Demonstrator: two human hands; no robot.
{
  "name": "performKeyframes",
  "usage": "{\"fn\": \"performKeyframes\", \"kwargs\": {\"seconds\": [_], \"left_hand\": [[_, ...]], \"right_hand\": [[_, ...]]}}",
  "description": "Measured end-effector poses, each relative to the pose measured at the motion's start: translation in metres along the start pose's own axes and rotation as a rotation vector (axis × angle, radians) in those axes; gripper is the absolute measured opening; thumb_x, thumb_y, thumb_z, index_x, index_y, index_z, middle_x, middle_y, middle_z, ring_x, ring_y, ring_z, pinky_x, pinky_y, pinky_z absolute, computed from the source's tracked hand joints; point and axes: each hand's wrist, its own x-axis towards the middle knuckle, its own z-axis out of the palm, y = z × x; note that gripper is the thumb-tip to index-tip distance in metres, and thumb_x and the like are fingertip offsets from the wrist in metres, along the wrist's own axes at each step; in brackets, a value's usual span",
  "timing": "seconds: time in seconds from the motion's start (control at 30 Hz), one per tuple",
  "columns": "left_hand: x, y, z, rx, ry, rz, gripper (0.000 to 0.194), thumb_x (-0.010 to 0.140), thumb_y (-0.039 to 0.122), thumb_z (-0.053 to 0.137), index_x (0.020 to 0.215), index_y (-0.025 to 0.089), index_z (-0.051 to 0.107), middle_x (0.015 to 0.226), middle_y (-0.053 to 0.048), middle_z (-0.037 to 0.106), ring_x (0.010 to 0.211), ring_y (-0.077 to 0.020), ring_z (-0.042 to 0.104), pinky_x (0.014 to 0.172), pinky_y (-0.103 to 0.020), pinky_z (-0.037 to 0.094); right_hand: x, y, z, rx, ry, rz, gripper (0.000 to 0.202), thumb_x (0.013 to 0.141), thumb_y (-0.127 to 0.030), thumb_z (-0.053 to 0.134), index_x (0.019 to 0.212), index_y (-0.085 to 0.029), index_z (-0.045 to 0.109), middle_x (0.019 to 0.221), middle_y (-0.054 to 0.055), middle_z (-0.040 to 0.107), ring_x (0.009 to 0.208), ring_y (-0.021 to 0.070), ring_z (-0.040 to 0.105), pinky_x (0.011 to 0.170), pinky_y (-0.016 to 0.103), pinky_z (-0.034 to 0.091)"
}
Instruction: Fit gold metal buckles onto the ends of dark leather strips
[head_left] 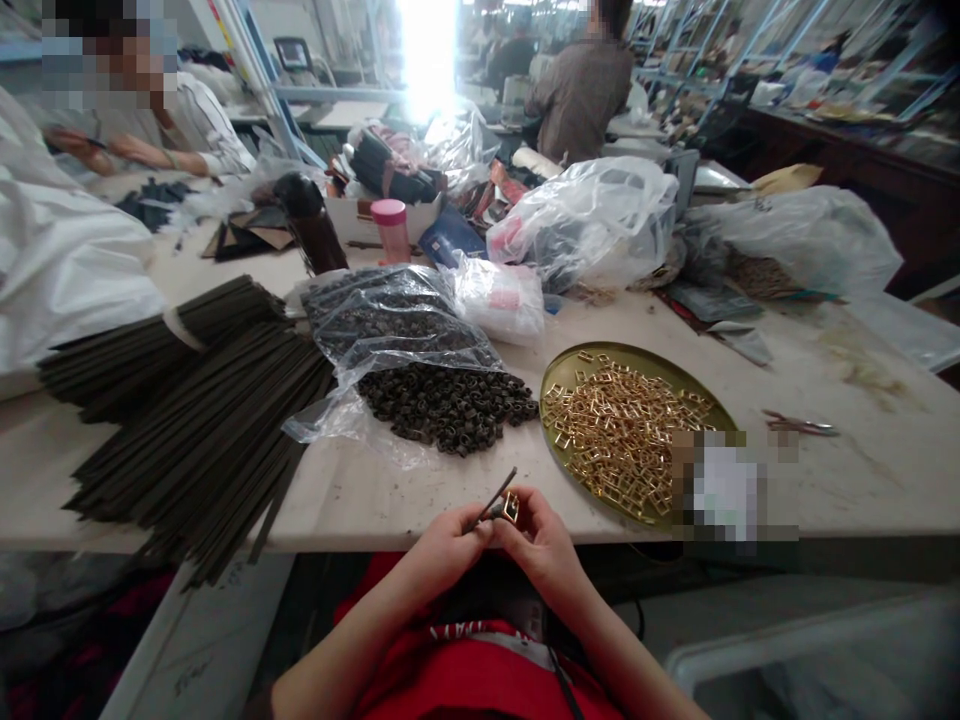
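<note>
Both hands meet just in front of the table's near edge. My left hand (448, 545) is closed on a dark narrow strap (501, 487), whose free end sticks up and to the right. My right hand (541, 545) pinches a small gold buckle (511, 508) at the strap, touching the left fingertips. How far the strap passes through the buckle is hidden by the fingers. Ahead and to the right, a round gold tray (551, 440) holds a heap of gold buckles (622, 430). Small dark loops (457, 410) spill from a clear plastic bag (397, 310).
Bundled dark straps (202, 430) overhang the table edge at left. Pliers (799, 424) lie right of the tray. Behind stand a dark bottle (309, 225), a pink-lidded jar (391, 230) and plastic bags (592, 220). A co-worker (187, 130) sits at far left.
</note>
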Motion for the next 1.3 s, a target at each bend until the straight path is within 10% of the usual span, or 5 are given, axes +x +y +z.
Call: {"fn": "performKeyframes", "kwargs": {"seconds": [0.5, 0.8, 1.07, 1.3], "left_hand": [[0.007, 0.001, 0.000, -0.021, -0.051, 0.005, 0.026, 0.081, 0.029, 0.048, 0.093, 0.014, 0.066, 0.085, -0.004, 0.068, 0.084, -0.0198, 0.057, 0.076, -0.026, 0.042], [-0.003, 0.013, 0.002, -0.018, -0.059, -0.170, 0.033, 0.081, 0.045, 0.039, 0.067, 0.017, 0.048, 0.047, 0.008, 0.032, 0.043, -0.0087, 0.028, 0.042, -0.021, 0.021], [-0.009, 0.013, 0.002, 0.145, -0.073, 0.012, 0.027, 0.082, 0.032, 0.043, 0.092, 0.015, 0.062, 0.085, -0.003, 0.065, 0.081, -0.0177, 0.055, 0.071, -0.025, 0.041], [-0.014, 0.011, -0.038, 0.735, 0.029, -0.028, 0.034, 0.087, 0.041, 0.037, 0.085, 0.018, 0.062, 0.072, -0.001, 0.063, 0.069, -0.0175, 0.057, 0.061, -0.024, 0.038]], "right_hand": [[0.006, 0.000, -0.008, -0.419, 0.048, -0.222, 0.016, 0.071, -0.019, 0.057, 0.087, -0.019, 0.051, 0.072, -0.001, 0.052, 0.062, 0.0128, 0.048, 0.058, 0.025, 0.042], [0.000, -0.002, -0.009, -0.334, 0.026, -0.143, 0.018, 0.074, -0.025, 0.056, 0.090, -0.018, 0.051, 0.069, -0.001, 0.052, 0.061, 0.0125, 0.050, 0.057, 0.024, 0.043], [-0.007, -0.001, -0.008, -0.346, -0.013, -0.165, 0.023, 0.076, -0.026, 0.054, 0.098, -0.017, 0.053, 0.072, -0.001, 0.055, 0.061, 0.0122, 0.050, 0.057, 0.024, 0.043], [0.008, 0.008, -0.021, -0.646, 0.053, -0.232, 0.022, 0.083, -0.036, 0.049, 0.091, -0.017, 0.057, 0.070, 0.001, 0.058, 0.060, 0.0136, 0.052, 0.058, 0.024, 0.041]]}}
